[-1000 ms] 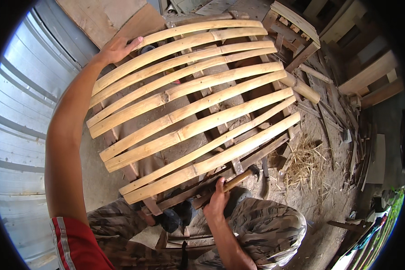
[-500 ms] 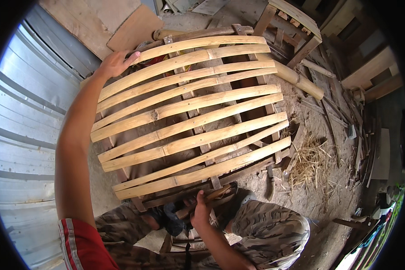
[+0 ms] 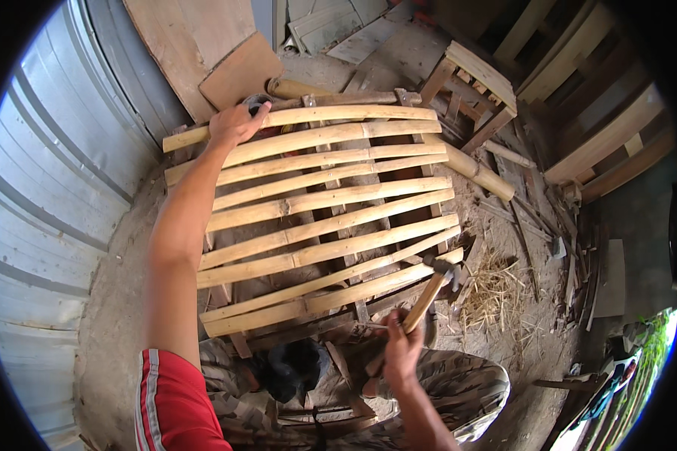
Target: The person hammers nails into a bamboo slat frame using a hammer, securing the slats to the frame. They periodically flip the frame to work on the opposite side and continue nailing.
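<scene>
From where I stand, the right hand (image 3: 404,347) is just above the right knee (image 3: 459,383). Its fingers are wrapped around a hammer (image 3: 426,301). Half a second ago that hammer was down low, by the near edge of the rack. Now it points up, and its head shows in front of the near strip's right end. I can't tell if they touch. So the hammer is out in the open, over the work.

The bamboo strips (image 3: 331,199) lie in rows ahead of the right hand, across dark wood bars (image 3: 241,344). The left hand (image 3: 235,124) is away at the far side, on the far strip (image 3: 353,113). Its fingertips are hard to see, so I can't tell how tightly it holds. More of that strip now pokes out to the left of it. The left arm lies across the view of many left ends.

Straw (image 3: 493,297) is scattered to the right of the hammer. Farther from that hand, a fat bamboo pole (image 3: 478,173) and a wooden stool (image 3: 483,68) crowd the rack's far right. Flat boards (image 3: 192,45) lean up past the left hand.
</scene>
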### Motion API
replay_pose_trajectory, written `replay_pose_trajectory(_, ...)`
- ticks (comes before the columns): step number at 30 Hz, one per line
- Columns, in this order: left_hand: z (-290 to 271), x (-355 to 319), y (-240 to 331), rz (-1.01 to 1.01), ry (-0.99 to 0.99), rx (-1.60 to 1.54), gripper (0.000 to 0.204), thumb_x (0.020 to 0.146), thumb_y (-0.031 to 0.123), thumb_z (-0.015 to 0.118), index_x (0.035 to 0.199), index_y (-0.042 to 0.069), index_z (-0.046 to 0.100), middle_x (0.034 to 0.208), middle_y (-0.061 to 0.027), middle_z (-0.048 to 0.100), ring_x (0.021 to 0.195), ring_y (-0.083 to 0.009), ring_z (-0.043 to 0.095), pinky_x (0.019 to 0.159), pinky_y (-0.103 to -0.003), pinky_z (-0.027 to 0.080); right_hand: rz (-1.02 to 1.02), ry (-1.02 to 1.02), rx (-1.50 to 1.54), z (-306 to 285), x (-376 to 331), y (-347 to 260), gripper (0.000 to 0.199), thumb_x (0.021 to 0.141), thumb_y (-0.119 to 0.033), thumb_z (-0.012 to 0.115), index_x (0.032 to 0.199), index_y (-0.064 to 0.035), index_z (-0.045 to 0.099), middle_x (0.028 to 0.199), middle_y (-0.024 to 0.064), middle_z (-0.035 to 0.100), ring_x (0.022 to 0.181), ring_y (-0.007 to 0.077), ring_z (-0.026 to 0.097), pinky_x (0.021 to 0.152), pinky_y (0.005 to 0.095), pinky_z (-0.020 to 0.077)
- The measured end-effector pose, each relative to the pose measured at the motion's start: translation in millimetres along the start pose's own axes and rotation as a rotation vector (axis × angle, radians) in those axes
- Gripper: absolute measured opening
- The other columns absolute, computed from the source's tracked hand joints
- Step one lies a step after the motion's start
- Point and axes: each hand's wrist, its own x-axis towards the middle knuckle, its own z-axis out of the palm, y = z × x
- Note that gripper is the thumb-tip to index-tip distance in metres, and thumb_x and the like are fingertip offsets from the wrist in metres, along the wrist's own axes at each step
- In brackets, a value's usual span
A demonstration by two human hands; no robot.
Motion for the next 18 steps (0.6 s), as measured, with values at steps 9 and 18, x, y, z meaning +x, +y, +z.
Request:
replay_pose_trajectory(9, -36, -62, -22, 0.103, 0.210, 0.034, 0.088, 0.094, 0.076, 0.034, 0.095, -0.002, 0.075, 0.090, -0.0247, 0.074, 0.091, -0.0390, 0.072, 0.081, -0.049, 0.056, -0.416, -0.169, -0.651, -2, 85, -159, 0.036, 0.099, -0.036, 0.064, 0.112, -0.0019, 0.070, 0.070, 0.0029, 0.060, 0.057, 0.0101, 0.050, 0.050, 0.0330, 0.0392)
replay_pose_trajectory(18, -63, -155, 30, 0.331, 0.473, 0.016, 0.069, 0.094, 0.065, 0.051, 0.103, 0.000, 0.073, 0.088, -0.0223, 0.073, 0.084, -0.0383, 0.071, 0.082, -0.049, 0.054, -0.965, -0.064, -0.709, 8, 136, -134, 0.032, 0.091, -0.015, 0.069, 0.118, 0.0018, 0.065, 0.114, 0.0224, 0.067, 0.112, 0.0423, 0.059, 0.097, 0.0499, 0.0462)
